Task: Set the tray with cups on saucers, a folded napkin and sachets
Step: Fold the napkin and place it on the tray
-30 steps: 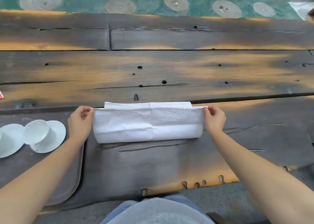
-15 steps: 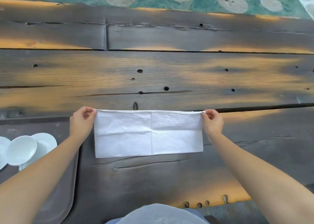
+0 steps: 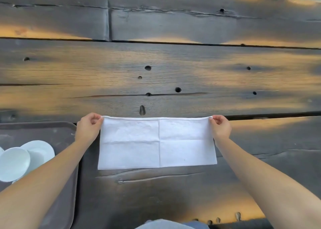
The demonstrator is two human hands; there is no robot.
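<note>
While my left hand pinches the far left corner of the napkin between thumb and curled fingers, my right hand pinches the far right corner in the same manner. Both grips are narrow and closed on paper only.

1. Position of the work. The napkin lies flat on the wooden table as a wide white rectangle, directly in front of me. Its far edge runs straight from one pinch to the other and shows a thin doubled lip. Two crease lines cross at its middle (one along the length, one across).

2. Surroundings. The tray sits just left of the napkin, and my left forearm passes over its right side. On it a white cup rests on a saucer at the left border of the view. No sachets are in view.

3. Step in hand. I judge this to be the napkin fold, with the sheet laid double and its far corners aligned. The napkin is not yet on the tray.

4. Next move. It likely calls for a second fold along the short centre crease: carry one end over to the other, match the corners, then flatten the fold. Both pinches must move level, since thin paper skews easily.
</note>
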